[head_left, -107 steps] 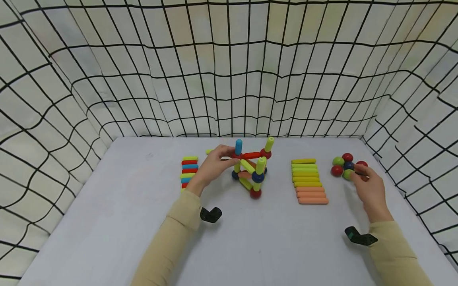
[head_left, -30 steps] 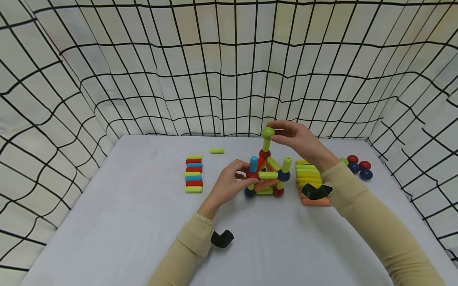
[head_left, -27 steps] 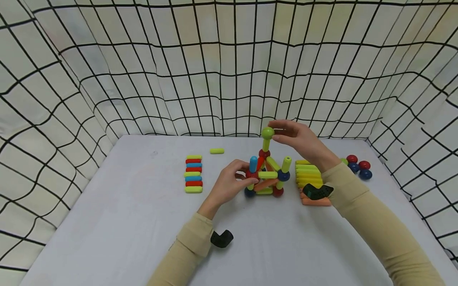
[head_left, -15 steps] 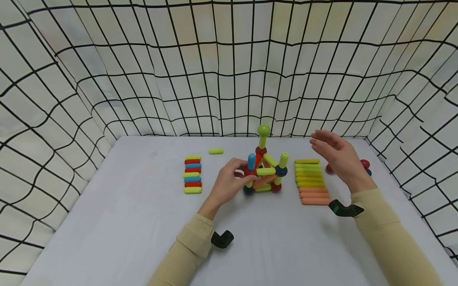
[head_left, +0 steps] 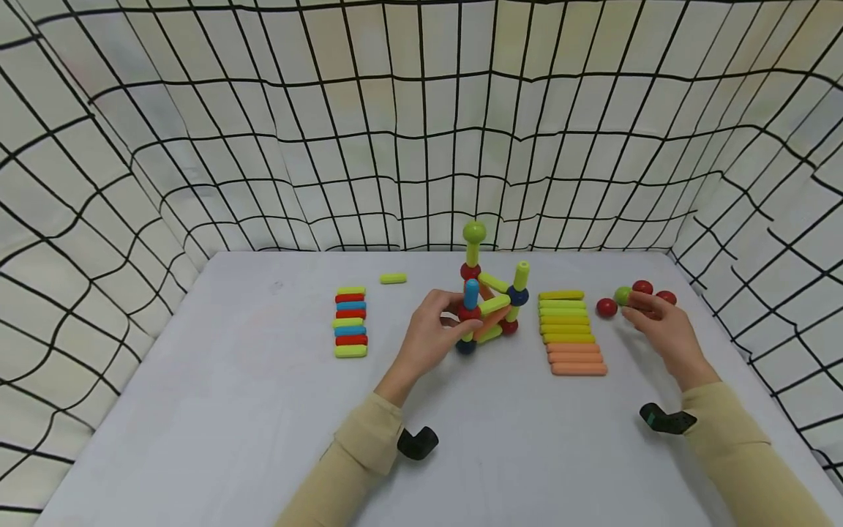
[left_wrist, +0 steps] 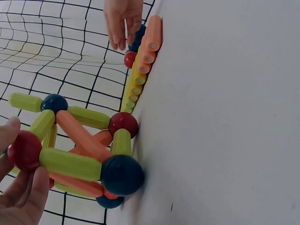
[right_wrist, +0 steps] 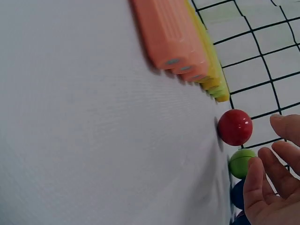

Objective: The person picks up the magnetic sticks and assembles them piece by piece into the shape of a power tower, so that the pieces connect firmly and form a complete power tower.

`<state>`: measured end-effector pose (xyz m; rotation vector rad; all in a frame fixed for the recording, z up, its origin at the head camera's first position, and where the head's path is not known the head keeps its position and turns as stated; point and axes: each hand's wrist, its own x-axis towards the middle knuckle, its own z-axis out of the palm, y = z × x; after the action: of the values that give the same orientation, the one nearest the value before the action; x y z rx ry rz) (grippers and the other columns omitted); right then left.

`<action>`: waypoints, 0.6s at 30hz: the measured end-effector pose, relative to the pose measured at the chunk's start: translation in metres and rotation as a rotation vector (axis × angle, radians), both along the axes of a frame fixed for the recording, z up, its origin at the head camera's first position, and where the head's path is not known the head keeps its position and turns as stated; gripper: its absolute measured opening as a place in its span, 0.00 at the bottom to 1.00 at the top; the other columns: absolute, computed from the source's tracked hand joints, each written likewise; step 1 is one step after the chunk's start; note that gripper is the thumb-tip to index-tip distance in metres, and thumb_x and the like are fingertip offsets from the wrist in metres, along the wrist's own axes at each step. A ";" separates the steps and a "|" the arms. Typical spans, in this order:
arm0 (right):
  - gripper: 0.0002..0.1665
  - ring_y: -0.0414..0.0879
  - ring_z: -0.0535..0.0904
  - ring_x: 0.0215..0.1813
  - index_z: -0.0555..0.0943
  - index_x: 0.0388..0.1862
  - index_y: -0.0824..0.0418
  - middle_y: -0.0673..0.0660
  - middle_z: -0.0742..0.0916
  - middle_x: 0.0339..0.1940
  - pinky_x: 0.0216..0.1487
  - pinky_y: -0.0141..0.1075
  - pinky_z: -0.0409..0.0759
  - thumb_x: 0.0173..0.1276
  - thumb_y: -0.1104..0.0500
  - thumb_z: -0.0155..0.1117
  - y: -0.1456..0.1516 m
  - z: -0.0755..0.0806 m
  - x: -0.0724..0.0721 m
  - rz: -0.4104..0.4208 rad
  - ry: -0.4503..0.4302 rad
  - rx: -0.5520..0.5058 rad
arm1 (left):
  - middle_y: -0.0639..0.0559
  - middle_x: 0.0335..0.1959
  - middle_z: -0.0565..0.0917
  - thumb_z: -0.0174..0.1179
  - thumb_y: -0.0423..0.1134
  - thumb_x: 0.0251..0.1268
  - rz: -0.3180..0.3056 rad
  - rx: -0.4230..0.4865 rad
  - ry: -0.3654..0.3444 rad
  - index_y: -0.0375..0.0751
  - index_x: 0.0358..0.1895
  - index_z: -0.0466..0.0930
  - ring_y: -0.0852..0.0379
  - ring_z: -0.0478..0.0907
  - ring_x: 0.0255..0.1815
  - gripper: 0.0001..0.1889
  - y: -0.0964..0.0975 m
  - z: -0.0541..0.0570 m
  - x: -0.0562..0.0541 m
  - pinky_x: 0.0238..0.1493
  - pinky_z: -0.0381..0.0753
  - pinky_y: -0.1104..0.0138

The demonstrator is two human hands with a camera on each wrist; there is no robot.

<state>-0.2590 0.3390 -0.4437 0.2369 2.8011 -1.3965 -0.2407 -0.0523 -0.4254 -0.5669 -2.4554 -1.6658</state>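
A magnetic rod-and-ball structure [head_left: 495, 304] stands mid-table, built of yellow-green, red and orange rods with red and dark blue balls. My left hand [head_left: 429, 335] pinches its near-left red ball [left_wrist: 25, 151], from which a blue rod [head_left: 470, 294] points up. A green ball [head_left: 474, 232] tops the upright rod at the back; the upright rod [head_left: 522, 275] on the right has a bare end. Over the loose balls at the right, my right hand [head_left: 670, 340] has its fingers parted and holds nothing. Closest to its fingertips is a loose green ball [right_wrist: 242, 163], with a red ball [right_wrist: 235, 127] beside it.
Short coloured rods [head_left: 350, 315] lie in a column left of the structure, and a single yellow-green rod [head_left: 393, 278] lies behind. Longer yellow and orange rods [head_left: 571, 329] line up to the right. Black netting [head_left: 421, 161] encloses the white table's [head_left: 230, 410] back and sides.
A green ball from the pile now sits on the back upright rod. My right hand has left it and returned to the loose balls. My left hand has turned the structure.
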 end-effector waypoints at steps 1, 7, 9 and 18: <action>0.42 0.52 0.72 0.56 0.63 0.75 0.63 0.66 0.73 0.67 0.43 0.24 0.75 0.72 0.39 0.55 0.000 -0.002 -0.001 0.012 -0.012 0.035 | 0.48 0.49 0.76 0.69 0.40 0.60 -0.016 0.001 -0.012 0.38 0.55 0.78 0.54 0.77 0.48 0.21 0.000 0.000 0.001 0.47 0.82 0.69; 0.39 0.62 0.70 0.58 0.64 0.73 0.64 0.70 0.72 0.66 0.47 0.39 0.77 0.74 0.41 0.55 -0.005 -0.009 -0.007 0.045 -0.059 0.148 | 0.49 0.50 0.78 0.66 0.42 0.64 -0.041 -0.024 -0.031 0.38 0.55 0.79 0.56 0.77 0.49 0.19 -0.001 0.002 0.005 0.48 0.82 0.65; 0.38 0.63 0.70 0.57 0.65 0.72 0.65 0.70 0.73 0.65 0.50 0.45 0.78 0.74 0.42 0.55 -0.007 -0.011 -0.010 0.049 -0.058 0.172 | 0.49 0.49 0.78 0.66 0.41 0.64 -0.032 -0.026 -0.029 0.39 0.54 0.80 0.56 0.77 0.49 0.18 -0.001 0.001 0.006 0.48 0.82 0.65; 0.33 0.64 0.71 0.54 0.69 0.65 0.67 0.70 0.75 0.61 0.52 0.54 0.76 0.74 0.45 0.57 -0.013 -0.015 -0.018 0.034 -0.006 0.237 | 0.51 0.47 0.79 0.66 0.41 0.64 -0.013 -0.045 -0.007 0.40 0.53 0.80 0.58 0.77 0.46 0.16 -0.003 0.002 0.005 0.44 0.81 0.68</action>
<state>-0.2773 0.3263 -0.4584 0.1915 2.9476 -1.0543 -0.2352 -0.0555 -0.4233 -0.5843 -2.5056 -1.6238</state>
